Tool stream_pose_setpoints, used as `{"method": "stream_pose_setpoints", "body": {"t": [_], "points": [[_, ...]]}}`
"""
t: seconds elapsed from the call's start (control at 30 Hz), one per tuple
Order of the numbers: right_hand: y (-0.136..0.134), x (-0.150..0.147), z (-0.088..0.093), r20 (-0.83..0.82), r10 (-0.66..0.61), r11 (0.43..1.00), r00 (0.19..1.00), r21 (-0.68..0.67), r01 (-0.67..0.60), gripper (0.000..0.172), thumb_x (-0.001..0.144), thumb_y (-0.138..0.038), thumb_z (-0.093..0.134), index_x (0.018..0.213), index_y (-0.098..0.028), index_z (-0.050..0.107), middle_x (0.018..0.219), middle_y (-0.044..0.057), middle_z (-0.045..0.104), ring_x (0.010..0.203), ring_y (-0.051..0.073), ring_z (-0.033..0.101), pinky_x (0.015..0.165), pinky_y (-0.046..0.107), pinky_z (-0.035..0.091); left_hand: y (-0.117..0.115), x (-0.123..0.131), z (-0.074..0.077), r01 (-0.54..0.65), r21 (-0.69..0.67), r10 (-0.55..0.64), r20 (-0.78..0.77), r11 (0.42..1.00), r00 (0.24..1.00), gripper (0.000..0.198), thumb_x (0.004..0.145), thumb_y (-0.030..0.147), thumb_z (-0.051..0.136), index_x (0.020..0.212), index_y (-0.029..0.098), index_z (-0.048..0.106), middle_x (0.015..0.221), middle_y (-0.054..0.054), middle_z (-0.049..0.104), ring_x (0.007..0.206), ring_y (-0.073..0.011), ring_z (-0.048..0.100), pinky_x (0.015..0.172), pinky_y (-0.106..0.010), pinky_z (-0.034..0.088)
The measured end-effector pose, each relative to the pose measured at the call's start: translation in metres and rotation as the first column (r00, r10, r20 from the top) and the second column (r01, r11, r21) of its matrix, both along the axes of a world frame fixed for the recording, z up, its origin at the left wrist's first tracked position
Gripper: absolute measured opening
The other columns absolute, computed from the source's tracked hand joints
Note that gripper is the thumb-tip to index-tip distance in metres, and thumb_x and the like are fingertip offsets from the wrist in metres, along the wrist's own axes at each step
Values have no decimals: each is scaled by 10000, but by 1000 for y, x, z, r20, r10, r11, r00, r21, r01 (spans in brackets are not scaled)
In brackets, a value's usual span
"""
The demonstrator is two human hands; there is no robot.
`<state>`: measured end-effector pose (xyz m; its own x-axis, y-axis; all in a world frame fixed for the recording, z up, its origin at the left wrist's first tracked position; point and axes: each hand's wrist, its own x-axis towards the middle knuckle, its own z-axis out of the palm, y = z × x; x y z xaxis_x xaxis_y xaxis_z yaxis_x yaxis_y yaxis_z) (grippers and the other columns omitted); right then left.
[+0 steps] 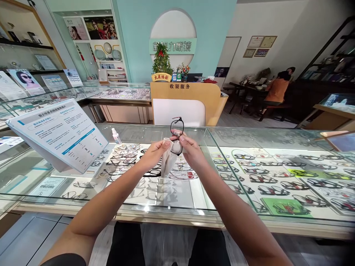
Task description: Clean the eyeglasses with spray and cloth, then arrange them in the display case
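Note:
I hold a pair of black-framed glasses (177, 130) upright above the glass display counter (235, 135). My right hand (191, 149) pinches the frame near its lower lens. My left hand (155, 151) is closed on a white cleaning cloth (168, 162), pressing it against the lower lens; the rest of the cloth hangs down below my fingers. A small tag shows on the frame's bridge.
A small white spray bottle (116, 136) stands on the counter to the left. A tilted information board (59, 135) sits at the left. Several glasses lie in the case under the glass (277, 181). A cashier desk (185, 99) is ahead; a person sits at a table far right (279, 90).

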<state>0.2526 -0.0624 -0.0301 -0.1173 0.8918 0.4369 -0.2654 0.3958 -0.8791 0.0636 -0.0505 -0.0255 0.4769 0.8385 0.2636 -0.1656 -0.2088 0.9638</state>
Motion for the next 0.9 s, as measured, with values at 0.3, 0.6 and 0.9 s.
{"method": "stream_pose_setpoints", "body": {"t": [0.3,0.6,0.9], "points": [[-6,-7,3,-85,72,992,994,-102,-80,437,872,-711,863,956,-284,907,1547,54,715,1345,308,669,1101,420,559,-7,2,6,75,38,-73,-48,997,996,651,842,787,838,846,164,648,735,19,580,674,-116,467,656,-243,367],[-7,-10,2,-80,89,990,993,-105,-98,434,875,-708,865,1046,-313,921,1531,29,743,1464,312,626,1244,438,506,-7,4,-1,18,47,-18,4,999,1000,726,819,666,932,1282,159,696,972,-29,722,828,-156,613,773,-263,478],[-5,-11,-6,88,86,996,992,1,-87,501,955,-770,748,1191,-359,908,1501,16,763,1510,297,600,1359,468,374,-9,10,-10,-99,103,90,87,990,992,672,876,745,847,1202,174,708,864,4,667,760,-135,571,729,-261,463]]}}
